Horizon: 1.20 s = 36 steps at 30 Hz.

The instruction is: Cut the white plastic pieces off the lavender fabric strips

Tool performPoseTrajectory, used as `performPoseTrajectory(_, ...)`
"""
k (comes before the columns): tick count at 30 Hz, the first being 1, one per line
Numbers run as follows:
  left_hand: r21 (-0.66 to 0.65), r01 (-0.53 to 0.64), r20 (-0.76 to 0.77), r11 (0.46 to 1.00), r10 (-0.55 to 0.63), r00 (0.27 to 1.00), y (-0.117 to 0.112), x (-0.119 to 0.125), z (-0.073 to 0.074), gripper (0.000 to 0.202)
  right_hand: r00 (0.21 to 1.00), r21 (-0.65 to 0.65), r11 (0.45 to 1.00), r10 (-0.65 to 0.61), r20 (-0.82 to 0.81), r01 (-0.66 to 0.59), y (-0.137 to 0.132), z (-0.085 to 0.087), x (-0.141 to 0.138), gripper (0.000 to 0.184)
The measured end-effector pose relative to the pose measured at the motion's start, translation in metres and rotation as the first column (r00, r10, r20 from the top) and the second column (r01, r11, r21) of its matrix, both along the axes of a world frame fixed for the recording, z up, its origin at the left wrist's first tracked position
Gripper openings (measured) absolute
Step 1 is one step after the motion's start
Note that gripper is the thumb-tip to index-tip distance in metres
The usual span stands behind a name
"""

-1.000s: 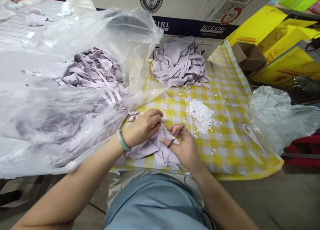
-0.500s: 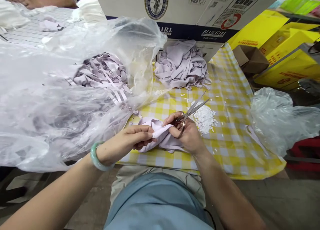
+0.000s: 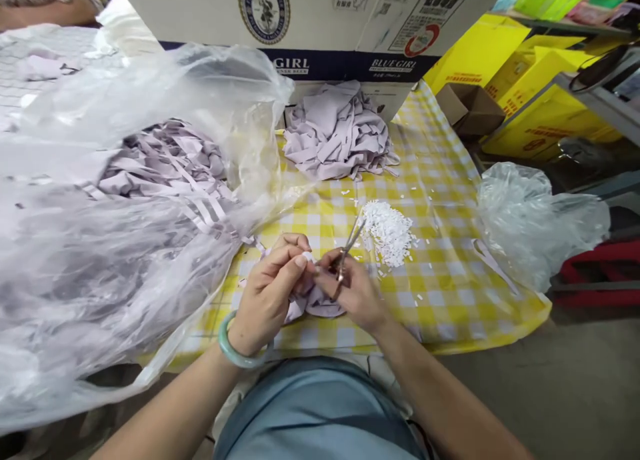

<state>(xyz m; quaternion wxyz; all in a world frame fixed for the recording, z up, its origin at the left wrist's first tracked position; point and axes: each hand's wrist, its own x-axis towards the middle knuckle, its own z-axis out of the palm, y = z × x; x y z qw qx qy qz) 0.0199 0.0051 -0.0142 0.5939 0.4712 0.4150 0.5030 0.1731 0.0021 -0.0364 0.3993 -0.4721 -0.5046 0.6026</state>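
Note:
My left hand (image 3: 273, 283) pinches a pale lilac piece of fabric (image 3: 320, 303) between thumb and forefinger; a green bangle circles that wrist. Close beside it, my right hand (image 3: 353, 287) grips a pair of scissors (image 3: 351, 240), whose blades point up and away and lie nearly together. The right fingertips are near the cloth, but blur hides whether they touch it. Most of the piece hangs below both hands onto the yellow checked tablecloth (image 3: 440, 293). Just past the blades lies a heap of small white snippets (image 3: 387, 233).
A pile of lilac fabric pieces (image 3: 340, 130) lies against a large carton (image 3: 325, 20). On the left, a clear plastic bag (image 3: 240, 80) holds more lilac strips (image 3: 165, 157). Another clear bag (image 3: 540, 227) sits at the right edge, near a loose strip (image 3: 495, 267). Yellow boxes (image 3: 470, 50) stand beyond.
My left hand has turned upright, with its fingers raised. The scissors have swung steeper and their blades have come closer together. The whole view has shifted to the right.

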Motion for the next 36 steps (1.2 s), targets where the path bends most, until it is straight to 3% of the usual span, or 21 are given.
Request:
performPoseTrajectory(2, 0.022, 0.008, -0.067, 1.000, -0.007, 0.998, 0.000, 0.008, -0.008, 0.026, 0.971, 0.124, 0.992, -0.015, 0.237, -0.015, -0.003, 0.009, 0.027, 0.029)
performPoseTrajectory(4, 0.053, 0.034, -0.124, 0.998, -0.028, 0.992, 0.000, 0.016, -0.014, 0.027, 0.895, 0.248, 0.964, -0.023, 0.446, -0.099, -0.009, 0.016, 0.047, 0.031)
performPoseTrajectory(8, 0.098, 0.079, -0.190, 0.992, -0.059, 0.980, 0.001, 0.030, -0.021, 0.028, 0.757, 0.299, 0.926, -0.023, 0.653, -0.230, -0.021, 0.020, 0.060, 0.039)
performPoseTrajectory(21, 0.193, 0.103, -0.264, 0.976, -0.049, 0.963, 0.003, 0.042, -0.028, 0.029, 0.766, 0.241, 0.957, -0.031, 0.643, -0.164, -0.027, 0.017, 0.058, 0.037)
performPoseTrajectory(31, 0.225, 0.115, -0.237, 0.967, -0.060, 0.970, 0.002, 0.042, -0.031, 0.030, 0.785, 0.224, 0.966, -0.037, 0.619, -0.131, -0.028, 0.017, 0.055, 0.036)
performPoseTrajectory(36, 0.187, 0.118, -0.223, 0.975, -0.075, 0.972, 0.000, 0.044, -0.030, 0.029, 0.790, 0.238, 0.966, -0.065, 0.610, -0.105, -0.029, 0.016, 0.052, 0.036)
